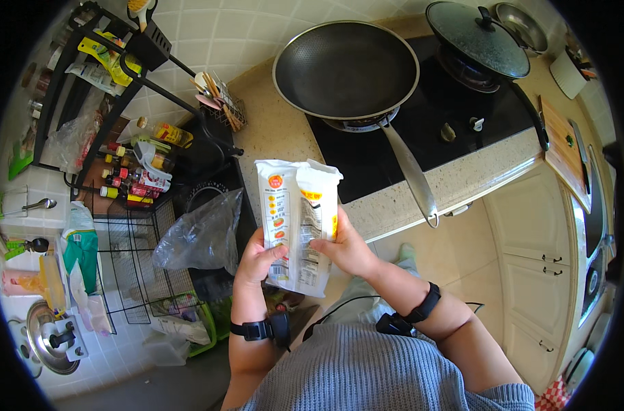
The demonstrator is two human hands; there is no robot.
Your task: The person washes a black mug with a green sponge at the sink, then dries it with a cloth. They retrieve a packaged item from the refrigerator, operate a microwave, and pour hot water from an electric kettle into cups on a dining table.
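A white printed plastic food package [297, 226] is held up in front of me, its back seam and printed panels facing the camera. My left hand [258, 256] grips its lower left edge, thumb on the front. On the other side my right hand [345, 246] holds the right edge, thumb pressed near the middle. What is inside the package cannot be seen. Beyond it, a large dark wok [346, 72] with a metal handle sits on the left burner of the black gas hob [445, 149]. It looks empty.
A glass-lidded pan [479, 46] stands on the right burner. The cutting board [563, 149] with a knife is at the right. Sauce bottles [137, 180], a wire utensil basket [230, 110], a clear plastic bag [204, 236] and a black wire rack [137, 262] are at the left.
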